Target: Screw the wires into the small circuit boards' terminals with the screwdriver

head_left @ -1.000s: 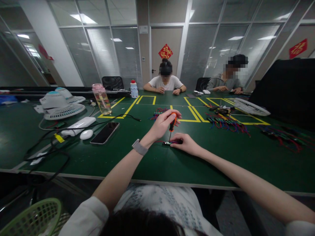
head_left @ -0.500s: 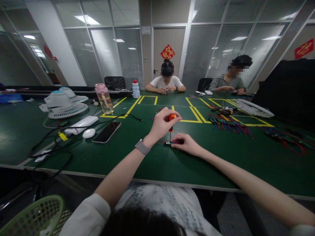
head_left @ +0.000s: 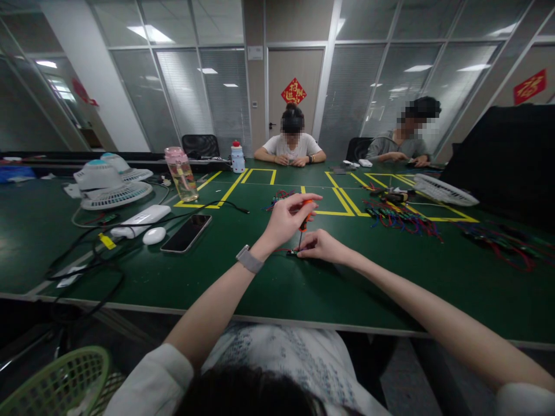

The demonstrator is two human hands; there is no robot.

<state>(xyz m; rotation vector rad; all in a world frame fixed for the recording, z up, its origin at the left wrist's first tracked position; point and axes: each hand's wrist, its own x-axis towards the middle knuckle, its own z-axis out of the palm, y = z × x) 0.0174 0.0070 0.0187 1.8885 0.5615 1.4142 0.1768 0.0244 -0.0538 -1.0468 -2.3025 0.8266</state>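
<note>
A glass partition with slatted blinds and a flat, wood-toned door backed the room. Before them spread a smooth green tabletop with a pale edge, marked out in angular strips of yellow tape. On its left side lay a glossy black phone, near a clear bottle with a pink lid and white fans with ribbed guards; to the right sat a tangle of wired boards in thin red and blue leads.

The screwdriver, with an orange-and-black handle and a slim metal shaft, stood over the middle of the table. Its long axis ran nearly upright, handle leaning slightly right, tip pointing down at a small circuit board. The left hand, a grey strap at its wrist, had thumb and fingers closed about the handle. The right hand pinched the board's right end between thumb and fingertips. The board lay flat, lengthwise from left to right, a red wire trailing from its left end. Whether the tip sat in a screw, I could not tell.
</note>
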